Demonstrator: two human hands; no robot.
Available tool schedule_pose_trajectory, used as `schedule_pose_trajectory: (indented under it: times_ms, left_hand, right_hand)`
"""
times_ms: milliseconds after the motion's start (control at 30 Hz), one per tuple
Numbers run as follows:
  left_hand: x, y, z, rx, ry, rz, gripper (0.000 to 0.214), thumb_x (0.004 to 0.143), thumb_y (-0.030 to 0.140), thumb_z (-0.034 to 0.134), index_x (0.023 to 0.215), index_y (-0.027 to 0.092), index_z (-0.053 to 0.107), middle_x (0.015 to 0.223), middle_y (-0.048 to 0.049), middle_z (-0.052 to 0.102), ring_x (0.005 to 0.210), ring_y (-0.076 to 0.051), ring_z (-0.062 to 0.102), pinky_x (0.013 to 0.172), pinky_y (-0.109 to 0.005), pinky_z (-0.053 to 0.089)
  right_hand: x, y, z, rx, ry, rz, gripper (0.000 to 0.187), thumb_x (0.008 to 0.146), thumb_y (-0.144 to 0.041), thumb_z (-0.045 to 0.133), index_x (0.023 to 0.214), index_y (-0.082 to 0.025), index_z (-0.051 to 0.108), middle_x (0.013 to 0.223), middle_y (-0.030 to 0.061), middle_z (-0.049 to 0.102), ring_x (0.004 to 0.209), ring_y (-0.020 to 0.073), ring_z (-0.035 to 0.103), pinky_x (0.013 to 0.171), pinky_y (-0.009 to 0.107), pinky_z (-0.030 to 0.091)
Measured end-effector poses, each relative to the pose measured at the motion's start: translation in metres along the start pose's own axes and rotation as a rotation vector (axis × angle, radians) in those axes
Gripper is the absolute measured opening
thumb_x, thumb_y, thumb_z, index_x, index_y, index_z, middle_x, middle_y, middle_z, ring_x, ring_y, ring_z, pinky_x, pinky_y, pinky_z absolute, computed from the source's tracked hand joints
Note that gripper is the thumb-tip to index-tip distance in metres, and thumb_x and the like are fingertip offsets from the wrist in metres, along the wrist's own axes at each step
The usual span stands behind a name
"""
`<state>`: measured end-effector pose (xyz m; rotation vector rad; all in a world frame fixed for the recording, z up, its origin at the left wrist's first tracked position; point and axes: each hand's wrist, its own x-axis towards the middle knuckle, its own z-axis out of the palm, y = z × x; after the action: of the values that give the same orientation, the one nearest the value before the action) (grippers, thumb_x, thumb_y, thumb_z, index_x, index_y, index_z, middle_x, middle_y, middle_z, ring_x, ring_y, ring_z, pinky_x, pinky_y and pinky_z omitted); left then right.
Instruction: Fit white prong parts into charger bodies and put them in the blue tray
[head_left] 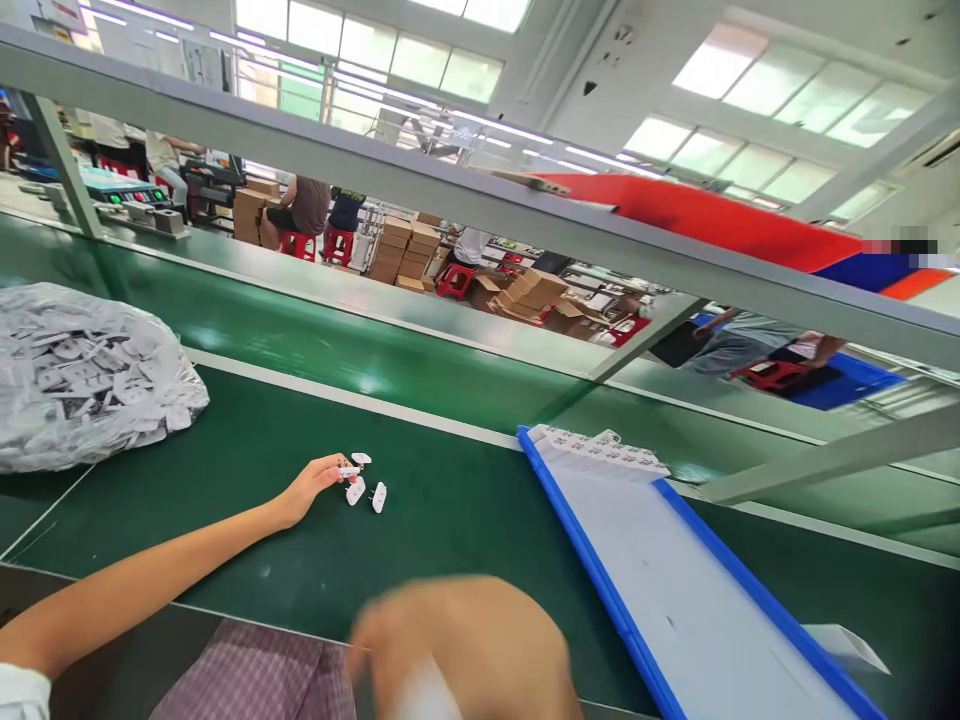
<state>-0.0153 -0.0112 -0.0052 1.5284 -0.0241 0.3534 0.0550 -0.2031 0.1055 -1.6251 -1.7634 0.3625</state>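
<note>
Head-worn view, forward and down onto the left hand (pixel 307 488) and right hand (pixel 457 645)

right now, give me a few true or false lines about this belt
The left hand is beside small white plastic pieces on the green belt: true.
The clear bag of white parts lies right of the blue-edged tray: false, it lies left of the tray.
The tray's far end holds rows of white pieces: true.
Cardboard boxes are stacked on the belt: false, they stand beyond it.
</note>
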Motion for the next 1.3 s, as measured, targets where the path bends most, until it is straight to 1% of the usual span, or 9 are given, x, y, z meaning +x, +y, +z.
schedule_pose_trajectory:
  times_ms: [67, 167, 200, 333, 467, 633, 867, 1133, 1300]
  left_hand:
    - [0.001, -0.001, 0.000, -0.068, -0.024, -0.021, 0.060, 0.085, 0.071, 0.043, 0.086, 0.014, 0.064, 0.085, -0.0085, 0.063, 0.082, -0.023, 0.054, 0.079, -0.034, 0.040]
    - [0.001, -0.002, 0.001, -0.138, -0.073, -0.046, 0.059, 0.086, 0.068, 0.042, 0.084, 0.014, 0.065, 0.082, -0.0088, 0.064, 0.081, -0.024, 0.056, 0.080, -0.036, 0.041]
    - [0.001, -0.002, 0.002, -0.150, -0.087, -0.051, 0.058, 0.087, 0.067, 0.043, 0.084, 0.013, 0.066, 0.082, -0.0089, 0.064, 0.081, -0.024, 0.057, 0.082, -0.037, 0.041]
    - [0.002, -0.002, 0.006, -0.152, -0.094, -0.068, 0.057, 0.086, 0.064, 0.048, 0.094, 0.012, 0.069, 0.087, -0.0100, 0.066, 0.084, -0.025, 0.058, 0.085, -0.038, 0.041]
    - [0.004, -0.005, 0.008, -0.128, -0.047, -0.063, 0.061, 0.082, 0.070, 0.052, 0.090, 0.011, 0.068, 0.084, -0.0086, 0.064, 0.079, -0.022, 0.056, 0.081, -0.036, 0.041]
    - [0.003, -0.009, 0.011, -0.087, -0.009, -0.061, 0.065, 0.077, 0.076, 0.053, 0.079, 0.012, 0.064, 0.079, -0.0057, 0.058, 0.075, -0.018, 0.051, 0.074, -0.031, 0.040]
    - [0.000, -0.019, 0.010, 0.010, 0.100, -0.078, 0.058, 0.075, 0.071, 0.061, 0.088, 0.014, 0.067, 0.082, -0.0033, 0.056, 0.080, -0.018, 0.048, 0.075, -0.029, 0.037]
    - [0.001, -0.010, 0.012, 0.022, 0.102, -0.063, 0.063, 0.078, 0.075, 0.052, 0.080, 0.014, 0.068, 0.078, -0.0040, 0.058, 0.077, -0.018, 0.049, 0.076, -0.029, 0.038]
    - [0.003, -0.017, 0.012, 0.035, 0.127, -0.085, 0.061, 0.083, 0.073, 0.047, 0.074, 0.015, 0.064, 0.072, -0.0014, 0.053, 0.070, -0.015, 0.044, 0.070, -0.028, 0.035]
  right_hand:
    - [0.012, 0.016, 0.003, 0.033, 0.084, 0.092, 0.029, 0.094, -0.046, 0.051, 0.104, -0.024, 0.067, 0.090, 0.0038, 0.064, 0.079, 0.0163, 0.063, 0.073, 0.030, 0.052]
    - [0.026, 0.049, 0.018, 0.120, 0.293, 0.249, 0.029, 0.093, -0.041, 0.050, 0.109, -0.021, 0.065, 0.095, 0.0049, 0.060, 0.073, 0.0147, 0.060, 0.068, 0.030, 0.052]
    - [0.027, 0.059, 0.025, 0.159, 0.312, 0.265, 0.029, 0.093, -0.039, 0.051, 0.111, -0.021, 0.064, 0.098, 0.0055, 0.059, 0.073, 0.0142, 0.059, 0.067, 0.029, 0.052]
    - [0.022, 0.081, 0.047, 0.245, 0.236, 0.237, 0.028, 0.094, -0.033, 0.048, 0.114, -0.022, 0.064, 0.109, 0.0076, 0.059, 0.079, 0.0150, 0.061, 0.070, 0.030, 0.053]
    - [0.016, 0.084, 0.057, 0.098, 0.334, 0.213, 0.024, 0.090, -0.029, 0.053, 0.111, -0.021, 0.064, 0.112, 0.0101, 0.060, 0.088, 0.0193, 0.061, 0.073, 0.032, 0.054]
    - [0.015, 0.093, 0.067, -0.019, 0.455, 0.217, 0.015, 0.087, -0.028, 0.057, 0.099, -0.020, 0.061, 0.106, 0.0099, 0.061, 0.076, 0.0172, 0.060, 0.063, 0.029, 0.053]
    - [0.013, 0.114, 0.085, -0.108, 0.584, 0.187, 0.018, 0.089, -0.034, 0.056, 0.101, -0.022, 0.059, 0.102, 0.0093, 0.060, 0.079, 0.0191, 0.058, 0.059, 0.029, 0.050]
    - [0.014, 0.109, 0.077, -0.094, 0.563, 0.176, 0.021, 0.086, -0.031, 0.059, 0.105, -0.022, 0.058, 0.099, 0.0086, 0.059, 0.081, 0.0198, 0.060, 0.059, 0.030, 0.052]
    - [0.014, 0.108, 0.076, -0.036, 0.552, 0.228, 0.024, 0.088, -0.031, 0.057, 0.110, -0.021, 0.058, 0.099, 0.0086, 0.061, 0.082, 0.0202, 0.064, 0.065, 0.032, 0.055]
